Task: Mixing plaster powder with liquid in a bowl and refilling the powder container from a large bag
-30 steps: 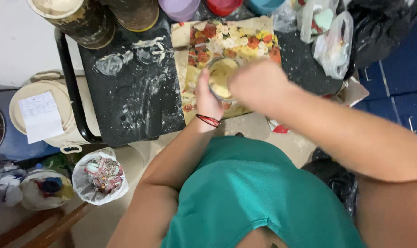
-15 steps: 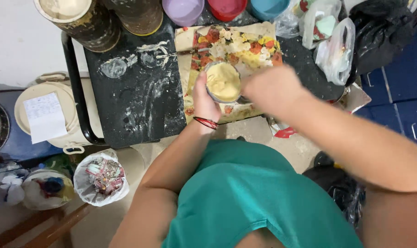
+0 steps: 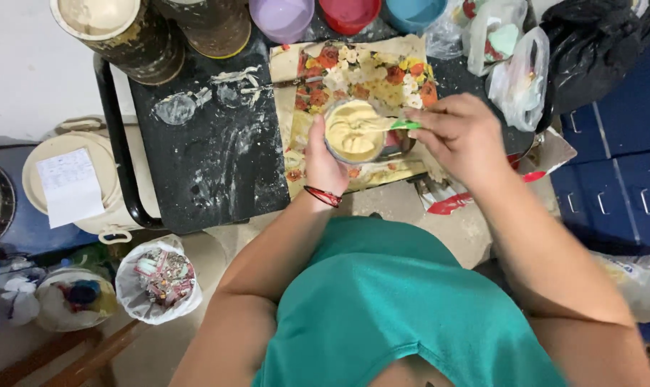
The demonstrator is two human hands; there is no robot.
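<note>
1. The left hand (image 3: 325, 161) is wrapped round a small cup (image 3: 355, 131) of pale yellow paste, over the flowery sheet (image 3: 368, 72) on the black table (image 3: 210, 158).
2. The right hand (image 3: 462, 136) pinches a green stick (image 3: 405, 125), its tip in the paste.
3. Purple (image 3: 282, 16), red (image 3: 349, 13) and blue (image 3: 418, 11) bowls sit along the far edge.
4. Plastic bags (image 3: 514, 68) lie far right.

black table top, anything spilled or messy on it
Yes. The black table top carries whitish smears and dried splashes left of the flowered sheet. The left hand holds a cup of cream paste; the right hand stirs with a green tool.
</note>
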